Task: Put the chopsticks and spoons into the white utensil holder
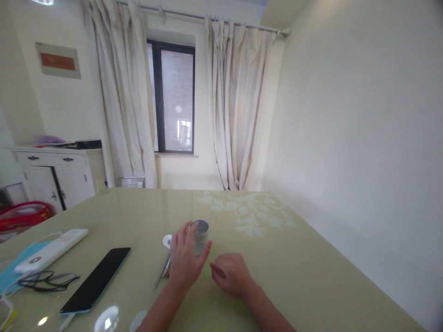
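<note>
My left hand [185,263] is wrapped around a small open cylindrical container [200,234] that stands on the pale green table [294,267]. Its thumb and fingers curl on either side of the container. My right hand [231,274] rests on the table just right of it, fingers curled into a loose pinch; whatever it holds is too small to make out. A small white round lid [167,240] lies left of the container. A thin metal tool [162,273], partly hidden under my left hand, lies on the table.
A black phone [97,279], glasses [46,280], a white power bank [51,250] and a blue face mask [17,267] lie at the left. A white cabinet [58,173], a red basket [20,216], curtains and a window stand beyond. A wall borders the table's right.
</note>
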`<action>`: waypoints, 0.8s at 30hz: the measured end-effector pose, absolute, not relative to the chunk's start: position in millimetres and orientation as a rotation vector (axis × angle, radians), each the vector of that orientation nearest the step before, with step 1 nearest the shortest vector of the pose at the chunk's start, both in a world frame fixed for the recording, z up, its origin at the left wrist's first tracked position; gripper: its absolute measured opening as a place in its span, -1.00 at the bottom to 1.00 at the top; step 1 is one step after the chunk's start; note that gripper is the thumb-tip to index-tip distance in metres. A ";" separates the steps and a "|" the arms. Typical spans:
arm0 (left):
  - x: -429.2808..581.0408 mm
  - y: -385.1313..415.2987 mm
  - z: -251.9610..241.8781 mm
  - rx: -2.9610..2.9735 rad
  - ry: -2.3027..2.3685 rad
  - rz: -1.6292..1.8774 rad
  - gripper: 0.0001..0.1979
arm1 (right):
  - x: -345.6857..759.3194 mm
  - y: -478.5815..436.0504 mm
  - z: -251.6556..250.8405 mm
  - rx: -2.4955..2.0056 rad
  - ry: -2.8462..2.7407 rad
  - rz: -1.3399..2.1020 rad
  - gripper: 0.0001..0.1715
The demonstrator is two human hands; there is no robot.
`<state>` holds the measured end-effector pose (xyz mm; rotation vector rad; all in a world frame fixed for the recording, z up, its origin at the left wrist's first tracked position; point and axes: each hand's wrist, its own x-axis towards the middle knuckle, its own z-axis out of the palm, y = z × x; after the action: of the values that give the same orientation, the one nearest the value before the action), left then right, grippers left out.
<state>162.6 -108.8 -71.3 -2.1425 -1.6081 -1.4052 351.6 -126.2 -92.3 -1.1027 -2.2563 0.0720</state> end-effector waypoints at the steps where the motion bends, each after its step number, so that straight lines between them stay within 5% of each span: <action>1: 157.1 -103.1 -72.1 -2.069 -1.690 -1.367 -0.31 | 355.7 -125.1 -88.6 -1.171 -2.178 0.087 -0.59; 9: 149.9 -89.2 -91.5 -2.249 -1.790 -1.208 -0.26 | 367.8 -112.6 -81.4 -1.186 -1.700 0.500 -0.52; 15: 175.7 -109.4 -100.2 -2.775 -1.480 -1.366 -0.14 | 377.9 -112.9 -77.6 -0.987 -1.648 0.698 0.09; 20: 162.9 -107.0 -81.2 -2.704 -1.564 -1.194 -0.56 | 391.0 -115.4 -70.0 -0.949 -1.708 0.754 0.01; 24: 138.4 -96.9 -69.3 -2.172 -1.861 -0.791 -0.64 | 393.3 -118.0 -68.5 -0.918 -1.761 0.786 0.19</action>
<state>138.4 -96.9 -69.3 -2.1718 -1.8606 -0.7905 393.3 -118.0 -68.5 -0.9184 -1.7607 0.7861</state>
